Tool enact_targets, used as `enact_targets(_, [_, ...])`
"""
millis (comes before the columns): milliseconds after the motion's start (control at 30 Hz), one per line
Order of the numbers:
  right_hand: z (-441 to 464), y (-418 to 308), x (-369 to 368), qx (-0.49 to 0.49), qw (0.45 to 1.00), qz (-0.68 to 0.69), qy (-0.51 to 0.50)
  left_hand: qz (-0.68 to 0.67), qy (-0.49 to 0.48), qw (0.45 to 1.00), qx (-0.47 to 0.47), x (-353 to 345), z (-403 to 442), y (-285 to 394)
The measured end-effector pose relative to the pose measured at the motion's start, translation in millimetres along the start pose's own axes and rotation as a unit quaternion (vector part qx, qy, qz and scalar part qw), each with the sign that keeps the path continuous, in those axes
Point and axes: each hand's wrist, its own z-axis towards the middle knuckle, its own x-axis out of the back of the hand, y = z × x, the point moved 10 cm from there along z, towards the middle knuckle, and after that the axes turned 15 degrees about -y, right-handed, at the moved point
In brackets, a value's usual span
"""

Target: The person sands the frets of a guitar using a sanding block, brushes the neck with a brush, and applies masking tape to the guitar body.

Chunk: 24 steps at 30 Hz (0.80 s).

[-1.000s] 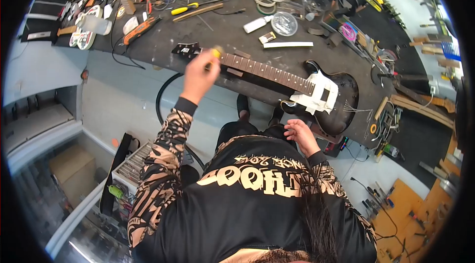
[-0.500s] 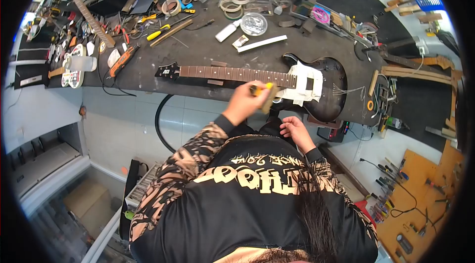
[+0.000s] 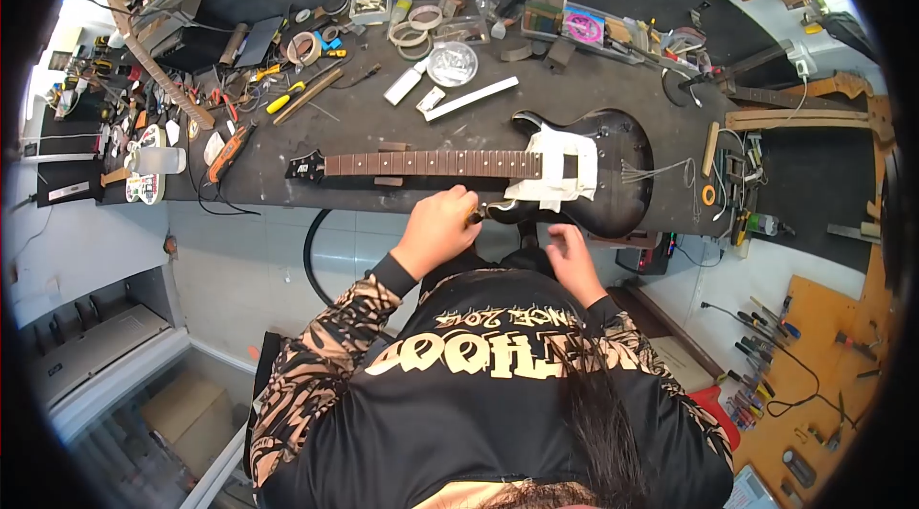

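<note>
The left hand point(image 3: 438, 233) grips a mostly hidden tool point(image 3: 474, 217); the right hand point(image 3: 571, 262) hangs loose, apart. Past the electric guitar point(image 3: 469, 163), a clear tub point(image 3: 453, 83) holds silvery bits point(image 3: 452, 65).

Shirt point(image 3: 459, 423): was black, long-sleeved | Lettering point(image 3: 524, 356): was tan, blocky, with a smaller line nearer the hem | Sleeves point(image 3: 330, 341): bore jagged black-and-tan patterning | Cuffs point(image 3: 394, 275): were plain black | Hair point(image 3: 605, 423): hung long, dark

A dark bench point(image 3: 354, 124) carries a guitar point(image 3: 479, 163), lying lengthwise along the near edge, headstock left. Beyond it lie a white strip point(image 3: 471, 99), a bottle point(image 3: 405, 83) and a round tub point(image 3: 452, 64). Farther left lies a yellow screwdriver point(image 3: 286, 97); near the left end, an orange tool point(image 3: 228, 155). Tape rolls point(image 3: 410, 34) lie toward the far side.
</note>
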Motion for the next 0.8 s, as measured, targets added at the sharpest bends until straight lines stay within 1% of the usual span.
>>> enact_targets(67, [13.9, -64.3, 18.1, 0.105, 0.993, -0.046, -0.005, -0.081, -0.001, 0.997, -0.007, 0.0, 5.4, 11.8])
enact_targets(100, [23.9, -73.6, 21.5, 0.107, 0.994, -0.015, -0.028, -0.190, 0.000, 0.982, 0.007, -3.7, 12.0, 14.8])
enact_targets(133, [32.7, -78.8, 26.6, 0.110, 0.992, 0.015, -0.054, -0.316, -0.049, 0.947, 0.038, -21.2, 21.7, 13.6])
enact_targets(167, [41.3, -81.1, 33.7, 0.119, 0.988, 0.033, -0.089, -0.407, -0.019, 0.913, 0.035, -29.2, 28.9, 17.9])
enact_targets(200, [52.3, -61.6, 28.0, 0.044, 0.955, 0.223, -0.189, -0.494, 0.012, 0.869, 0.030, -37.0, 34.7, 21.5])
enact_targets(233, [56.1, -60.4, 44.2, 0.035, 0.950, 0.230, -0.209, -0.494, 0.010, 0.869, 0.035, -35.6, 42.3, 27.7])
enact_targets(267, [57.2, -58.7, 61.5, 0.024, 0.944, 0.237, -0.230, -0.545, 0.013, 0.836, 0.054, -40.6, 46.5, 32.3])
enact_targets(300, [59.8, -45.4, 77.1, 0.025, 0.915, 0.336, -0.221, -0.595, 0.015, 0.800, 0.072, -46.7, 49.8, 38.5])
enact_targets(333, [63.3, -41.6, 110.8, 0.041, 0.929, 0.325, -0.174, -0.643, 0.015, 0.760, 0.088, -53.2, 53.5, 45.5])
enact_targets(367, [71.1, -30.0, 151.3, 0.078, 0.949, 0.284, -0.116, -0.629, 0.006, 0.772, 0.092, -56.5, 54.8, 50.6])
enact_targets(400, [79.8, -10.1, 190.8, 0.096, 0.950, 0.288, -0.072, -0.551, 0.017, 0.829, 0.095, -54.9, 55.4, 49.8])
enact_targets(433, [80.5, -10.0, 235.5, 0.115, 0.961, 0.249, -0.008, -0.468, 0.026, 0.878, 0.098, -54.8, 56.6, 47.3])
enact_targets(467, [89.0, 10.0, 271.9, 0.118, 0.964, 0.236, 0.022, -0.381, 0.033, 0.919, 0.100, -52.4, 56.9, 49.3])
enact_targets(500, [101.8, 38.7, 309.5, 0.125, 0.970, 0.200, 0.054, -0.353, 0.041, 0.928, 0.113, -48.6, 55.2, 53.4])
enact_targets(533, [102.8, 47.6, 345.8, 0.095, 0.987, 0.081, 0.102, -0.335, 0.057, 0.932, 0.124, -40.8, 53.2, 61.5])
enact_targets(600, [127.9, 97.8, 389.2, 0.094, 0.989, 0.042, 0.106, -0.303, 0.079, 0.941, 0.128, -38.8, 51.0, 69.9])
enact_targets(667, [153.7, 150.1, 411.9, 0.072, 0.990, 0.084, 0.088, -0.297, 0.074, 0.941, 0.144, -47.9, 49.7, 80.8])
enact_targets(733, [151.2, 149.1, 422.5, 0.011, 0.997, -0.009, 0.078, -0.228, 0.058, 0.964, 0.127, -57.4, 53.7, 98.1])
enact_targets(767, [134.0, 120.4, 427.3, 0.021, 0.992, -0.017, 0.120, -0.218, 0.037, 0.969, 0.108, -67.4, 58.5, 104.0])
enact_targets(800, [128.6, 125.2, 439.3, 0.042, 0.974, -0.091, 0.205, -0.178, 0.007, 0.977, 0.119, -77.5, 62.8, 109.0])
